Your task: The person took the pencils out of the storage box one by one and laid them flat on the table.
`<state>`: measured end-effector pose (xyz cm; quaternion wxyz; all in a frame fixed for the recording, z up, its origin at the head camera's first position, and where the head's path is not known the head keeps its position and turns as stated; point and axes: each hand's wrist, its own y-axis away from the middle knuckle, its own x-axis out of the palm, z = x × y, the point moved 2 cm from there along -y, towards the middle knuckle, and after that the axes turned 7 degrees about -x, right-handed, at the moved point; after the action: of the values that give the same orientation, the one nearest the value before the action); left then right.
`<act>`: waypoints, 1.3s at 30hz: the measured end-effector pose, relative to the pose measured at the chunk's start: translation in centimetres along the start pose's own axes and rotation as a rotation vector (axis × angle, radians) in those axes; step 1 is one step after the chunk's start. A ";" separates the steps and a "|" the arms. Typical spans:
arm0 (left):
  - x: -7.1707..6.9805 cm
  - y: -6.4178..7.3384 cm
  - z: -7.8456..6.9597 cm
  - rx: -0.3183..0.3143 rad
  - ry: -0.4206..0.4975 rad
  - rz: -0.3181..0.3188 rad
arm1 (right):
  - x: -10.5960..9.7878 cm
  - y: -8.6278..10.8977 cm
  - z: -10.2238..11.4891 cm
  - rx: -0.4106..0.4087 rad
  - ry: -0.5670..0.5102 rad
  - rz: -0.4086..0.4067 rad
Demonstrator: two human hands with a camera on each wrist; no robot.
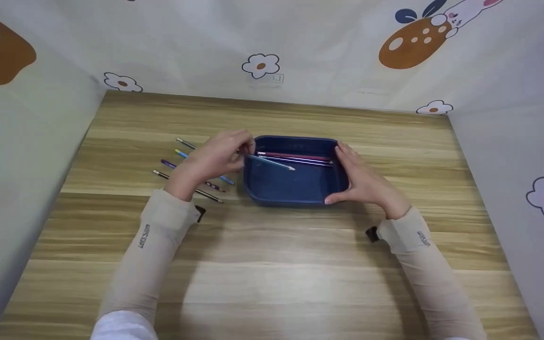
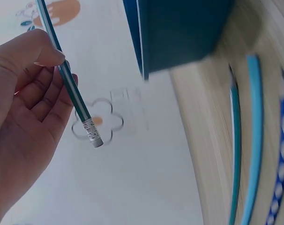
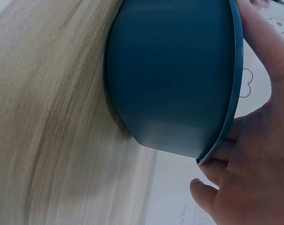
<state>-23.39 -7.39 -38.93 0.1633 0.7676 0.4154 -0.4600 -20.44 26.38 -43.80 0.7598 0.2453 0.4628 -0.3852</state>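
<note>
My left hand (image 1: pixel 222 153) pinches a green pencil with pale stripes (image 2: pixel 75 93) between thumb and fingers. Its grey eraser end shows in the left wrist view, and its other end slants over the inside of a dark blue open box (image 1: pixel 291 189). Inside, along the back wall, lie a red pencil (image 1: pixel 295 156) and a dark striped one (image 1: pixel 310 162). My right hand (image 1: pixel 364 182) holds the right end of the box, thumb at the front corner and fingers at the back one. In the right wrist view, some fingertips are hidden behind the rim.
Left of the box, several pencils lie on the wooden table (image 1: pixel 276 264), partly under my left hand. Among them are a light blue pencil (image 2: pixel 256 140), a green one (image 2: pixel 235 140) and a blue dotted one (image 2: pixel 281 154). Patterned white walls (image 1: pixel 319 71) enclose the back and sides.
</note>
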 end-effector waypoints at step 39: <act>-0.1 11.9 10.3 -0.384 -0.175 0.199 | 0.1 0.0 -0.1 -0.006 -0.019 0.011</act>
<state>-19.96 -21.13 -45.79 0.3861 0.7169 0.4019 -0.4190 -20.44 26.47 -43.90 0.7670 0.2419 0.4551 -0.3822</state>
